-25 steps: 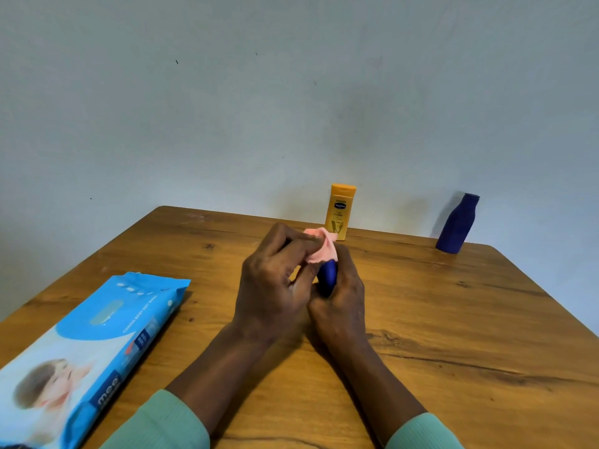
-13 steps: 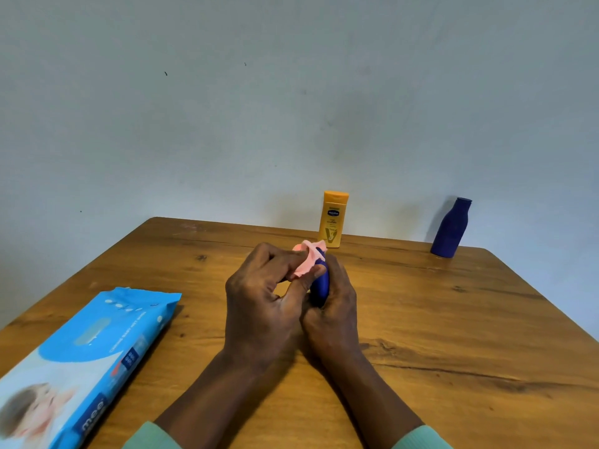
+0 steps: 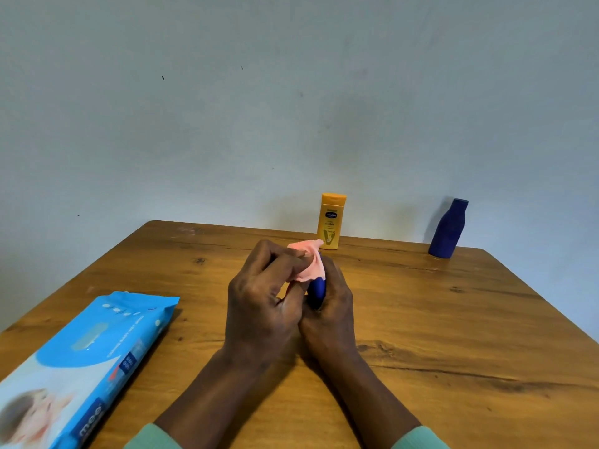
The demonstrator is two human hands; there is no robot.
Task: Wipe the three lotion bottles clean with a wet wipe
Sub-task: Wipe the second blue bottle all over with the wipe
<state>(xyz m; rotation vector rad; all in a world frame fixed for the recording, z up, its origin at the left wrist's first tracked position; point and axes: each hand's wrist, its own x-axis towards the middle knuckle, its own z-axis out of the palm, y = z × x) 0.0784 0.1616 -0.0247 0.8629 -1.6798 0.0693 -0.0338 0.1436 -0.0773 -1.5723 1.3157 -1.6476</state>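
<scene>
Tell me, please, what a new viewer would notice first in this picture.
At the middle of the wooden table, the left hand holds a pink wipe to a small blue bottle gripped by the right hand. Behind, near the wall, stand a yellow bottle and a tall blue bottle; a blue wipes pack lies at the left.

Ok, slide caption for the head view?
Left hand holds wipe against small bottle in right hand; yellow bottle, tall bottle behind.

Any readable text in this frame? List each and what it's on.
"Vaseline" on the yellow bottle, oval badge; print below too small to read.
"mee" on the wipes pack, near end; other print blurred.
No text visible on the back blue bottle or the held blue bottle.
</scene>
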